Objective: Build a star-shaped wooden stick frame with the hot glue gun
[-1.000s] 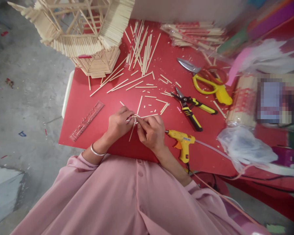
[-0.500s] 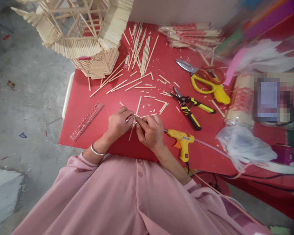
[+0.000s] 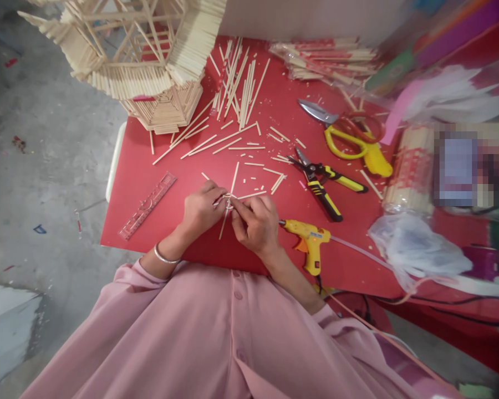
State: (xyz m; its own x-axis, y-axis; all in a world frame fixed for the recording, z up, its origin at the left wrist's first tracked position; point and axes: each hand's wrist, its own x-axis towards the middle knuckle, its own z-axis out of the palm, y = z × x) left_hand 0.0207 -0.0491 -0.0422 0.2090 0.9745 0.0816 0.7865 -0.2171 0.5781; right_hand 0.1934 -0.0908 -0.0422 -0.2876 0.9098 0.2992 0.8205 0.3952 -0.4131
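Near the table's front edge, both my hands meet over a small framework of thin wooden sticks [image 3: 235, 178], which radiate out from a joined middle. My left hand [image 3: 203, 206] is closed on its left side, with fingertips pinching close to the centre. From the right, my right hand [image 3: 256, 221] presses thumb and forefinger against the same centre. Fingers partly hide the joint, so small pieces there are hard to make out. A yellow hot glue gun [image 3: 311, 238] lies just right of my right hand, its nozzle pointing towards it.
A wooden-stick pagoda model [image 3: 149, 83] stands at the back left. Loose sticks [image 3: 245, 91] and offcuts scatter over the red table [image 3: 183, 244]. A clear ruler [image 3: 147, 206] lies left; pliers [image 3: 316, 180], scissors [image 3: 345, 136], wrapped stick bundles [image 3: 407, 166] and a plastic bag [image 3: 416, 246] lie right.
Almost nothing differs. The stick framework and my right hand have shifted very slightly, while both hands keep the same grip at its centre.
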